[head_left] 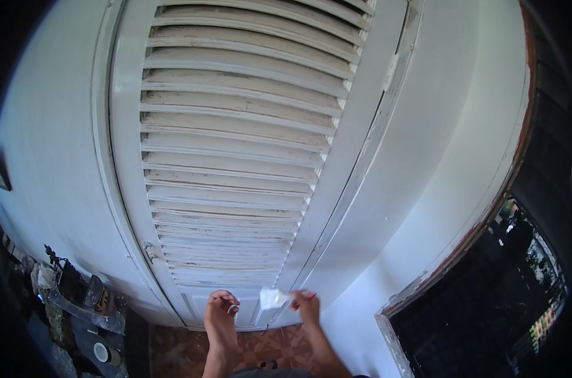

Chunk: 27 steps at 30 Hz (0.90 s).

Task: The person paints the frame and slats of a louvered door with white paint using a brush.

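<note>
A white louvered door [238,110] with a panelled bottom fills the middle of the head view. My left hand [220,318] is raised before its lower part, fingers loosely curled and apart, with nothing clearly in them. My right hand [306,310] grips the reddish handle of what looks like a paintbrush; its white-coated head [273,298] points left, toward my other hand, in front of the door's bottom panel. Whether it touches the door I cannot tell.
Cluttered dark shelving [87,315] with containers and a white cup [101,352] stands at lower left. A latch [149,252] is on the door's left side. Red patterned tiles [267,346] lie below. At right are a white wall [355,334] and a dark, peeling-framed opening [456,296].
</note>
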### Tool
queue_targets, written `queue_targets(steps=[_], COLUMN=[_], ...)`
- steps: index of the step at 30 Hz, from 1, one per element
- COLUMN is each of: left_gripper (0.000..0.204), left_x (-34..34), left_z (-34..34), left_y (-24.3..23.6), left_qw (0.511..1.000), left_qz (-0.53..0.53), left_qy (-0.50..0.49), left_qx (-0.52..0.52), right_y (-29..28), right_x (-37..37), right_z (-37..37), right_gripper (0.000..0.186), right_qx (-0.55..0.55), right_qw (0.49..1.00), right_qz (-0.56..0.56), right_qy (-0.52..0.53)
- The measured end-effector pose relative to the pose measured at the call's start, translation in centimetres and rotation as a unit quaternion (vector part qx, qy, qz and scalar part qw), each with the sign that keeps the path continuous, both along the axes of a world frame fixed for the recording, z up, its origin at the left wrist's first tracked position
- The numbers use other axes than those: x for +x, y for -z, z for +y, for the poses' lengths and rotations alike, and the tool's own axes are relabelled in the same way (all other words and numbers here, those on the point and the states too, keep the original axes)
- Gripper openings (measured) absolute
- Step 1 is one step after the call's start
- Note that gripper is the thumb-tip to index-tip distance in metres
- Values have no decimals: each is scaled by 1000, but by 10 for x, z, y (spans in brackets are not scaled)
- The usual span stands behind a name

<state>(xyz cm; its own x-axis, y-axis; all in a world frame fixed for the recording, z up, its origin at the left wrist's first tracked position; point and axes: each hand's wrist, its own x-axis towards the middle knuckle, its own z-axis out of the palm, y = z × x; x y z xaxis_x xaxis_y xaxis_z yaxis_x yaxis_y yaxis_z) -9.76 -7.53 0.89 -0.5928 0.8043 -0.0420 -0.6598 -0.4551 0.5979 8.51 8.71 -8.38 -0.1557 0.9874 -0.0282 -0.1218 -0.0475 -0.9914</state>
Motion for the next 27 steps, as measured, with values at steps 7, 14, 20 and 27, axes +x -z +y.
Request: queue_targets(steps=[7, 14, 20, 27], left_gripper=[19, 21, 22, 23], left_x=[-24, -46, -80, -113], left_z=[-30, -68, -96, -132], left_y=[55, 93, 120, 131], left_qw=[992, 989, 985, 978], left_qz=[-7, -38, -40, -24], left_qy=[-27, -18, -30, -111], left_qx=[-121, -144, -163, -173], right_y=[94, 90, 86, 89], right_x=[-18, -41, -86, -94], right_z=[-94, -108, -132, -174], right_gripper=[25, 29, 36, 41], right_qx=[-156, -206, -254, -307], right_qw=[985, 976, 956, 942], right_qz=[-27, 64, 146, 120], right_qy=[-67, -41, 24, -65])
